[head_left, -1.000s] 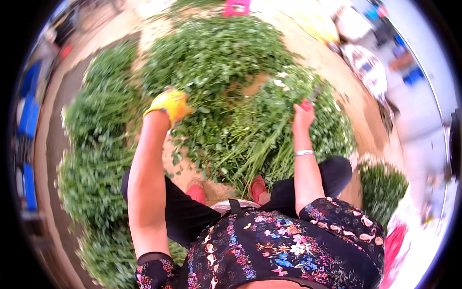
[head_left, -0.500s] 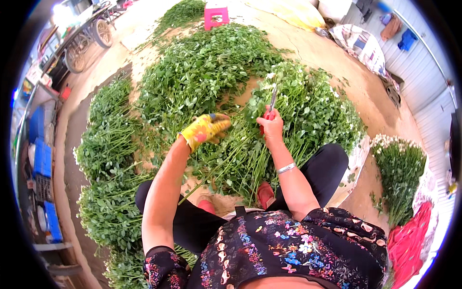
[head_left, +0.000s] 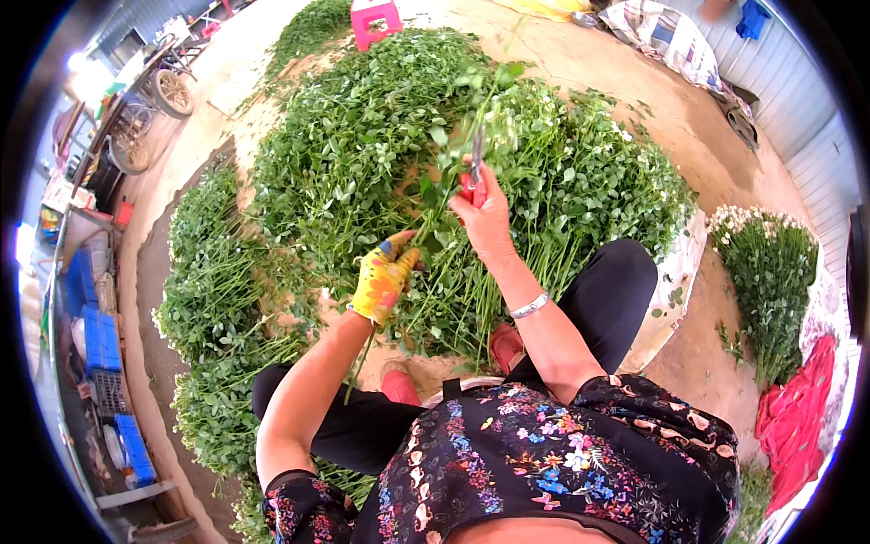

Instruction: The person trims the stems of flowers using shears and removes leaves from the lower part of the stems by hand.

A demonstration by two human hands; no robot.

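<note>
My left hand, in a yellow glove with a flower pattern, is closed around a long green flower stem. The stem's lower end sticks out below the glove, and its blurred leafy top rises toward the right. My bare right hand grips red-handled shears, their blades pointing up among the leaves of that stem. Whether the blades are parted is blurred. Under and beyond my right hand lies a heap of white-flowered stems, cut ends toward me. A pile of loose green leaves spreads ahead of my left hand.
Flower bundles line a dark mat on the left. An upright bunch of white flowers stands at right, near red cloth. A pink stool is beyond the leaves; blue crates and a cart are left.
My left hand has drawn slightly down and curled its fingers round the stem. My right hand has moved left and up with the shears, into the stem's leaves. The view has shifted slightly.
</note>
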